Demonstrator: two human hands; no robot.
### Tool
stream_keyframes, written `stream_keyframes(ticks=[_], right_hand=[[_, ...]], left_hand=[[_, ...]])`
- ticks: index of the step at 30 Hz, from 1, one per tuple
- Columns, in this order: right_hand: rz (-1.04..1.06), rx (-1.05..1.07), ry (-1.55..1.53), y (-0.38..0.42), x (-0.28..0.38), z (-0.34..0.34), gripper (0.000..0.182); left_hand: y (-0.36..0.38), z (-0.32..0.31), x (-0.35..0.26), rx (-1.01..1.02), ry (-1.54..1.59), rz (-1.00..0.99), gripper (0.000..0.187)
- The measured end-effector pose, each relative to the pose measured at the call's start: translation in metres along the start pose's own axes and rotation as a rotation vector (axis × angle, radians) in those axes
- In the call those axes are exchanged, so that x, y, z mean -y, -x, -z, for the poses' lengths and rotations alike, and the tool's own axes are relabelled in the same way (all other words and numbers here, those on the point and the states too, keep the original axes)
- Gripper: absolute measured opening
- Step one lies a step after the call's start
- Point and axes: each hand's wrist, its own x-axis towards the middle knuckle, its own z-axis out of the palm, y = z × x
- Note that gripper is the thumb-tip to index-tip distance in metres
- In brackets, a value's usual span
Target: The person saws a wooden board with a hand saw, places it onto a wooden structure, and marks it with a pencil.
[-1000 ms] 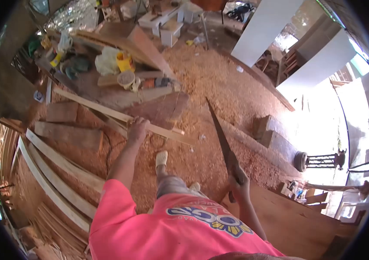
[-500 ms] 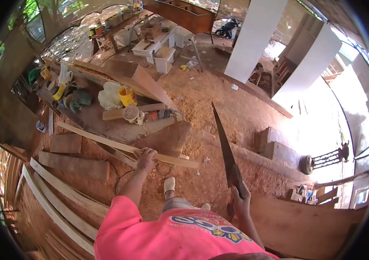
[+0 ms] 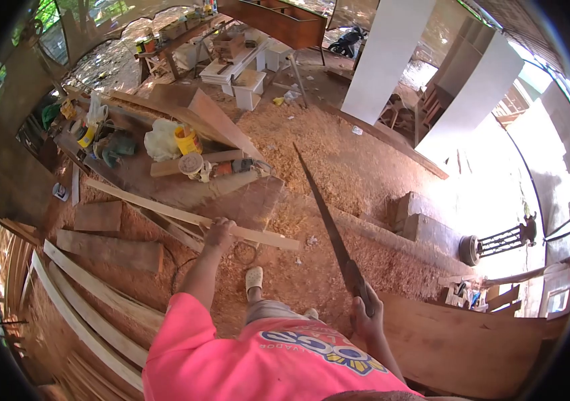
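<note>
My left hand point(image 3: 219, 235) is closed around a long, narrow wooden strip point(image 3: 144, 204), close to its right end. The strip slants from the workbench at upper left down toward my front. In my right hand point(image 3: 368, 314) is a handsaw point(image 3: 328, 224), gripped by its dark handle. Its blade points up and away from me, tip toward the sawdust, apart from the strip. On the bench point(image 3: 231, 200) beyond my left hand lies an orange and grey power tool point(image 3: 231, 167) with a round pale disc. A yellow cup point(image 3: 188, 140) stands behind it.
Long pale boards point(image 3: 97, 294) lie on the ground at left, beside shorter brown planks point(image 3: 111, 249). Concrete blocks point(image 3: 425, 234) are at right, near a wheel-like part point(image 3: 470, 250). A wide wooden panel point(image 3: 459, 341) is at lower right. White panels point(image 3: 392, 60) stand farther back.
The saw's tip has swung to the left, tilting the blade more toward the strip. My left hand keeps its hold on the strip; the whole view has shifted slightly.
</note>
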Motion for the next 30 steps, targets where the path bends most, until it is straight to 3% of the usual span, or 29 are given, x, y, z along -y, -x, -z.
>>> stream_keyframes(ticks=[4,9,12,15,21,25,27,30], right_hand=[[0.152,0.049,0.085,0.019,-0.022,0.023,0.073],[-0.007,0.227,0.017,0.041,-0.032,0.053,0.067],[-0.058,0.264,0.007,0.051,-0.031,0.061,0.059],[-0.051,0.273,0.048,0.057,-0.031,0.065,0.058],[-0.054,0.204,0.095,0.046,-0.018,0.043,0.064],[-0.06,0.109,0.043,0.033,-0.006,0.016,0.066],[0.034,0.038,0.046,0.023,-0.006,0.003,0.066],[-0.079,0.028,-0.022,0.012,0.017,-0.013,0.062]], left_hand=[[0.002,-0.018,0.011,-0.04,-0.004,-0.023,0.055],[0.013,-0.029,-0.007,-0.108,0.027,-0.1,0.058],[0.001,-0.066,0.018,-0.183,0.037,-0.189,0.057],[0.014,-0.028,-0.02,-0.026,-0.037,-0.042,0.057],[0.013,-0.011,-0.056,-0.043,-0.023,-0.004,0.059],[0.005,-0.002,-0.052,0.087,-0.063,-0.032,0.062],[0.003,0.004,-0.038,0.068,-0.028,-0.102,0.061],[-0.002,-0.015,0.008,-0.066,0.102,-0.104,0.058]])
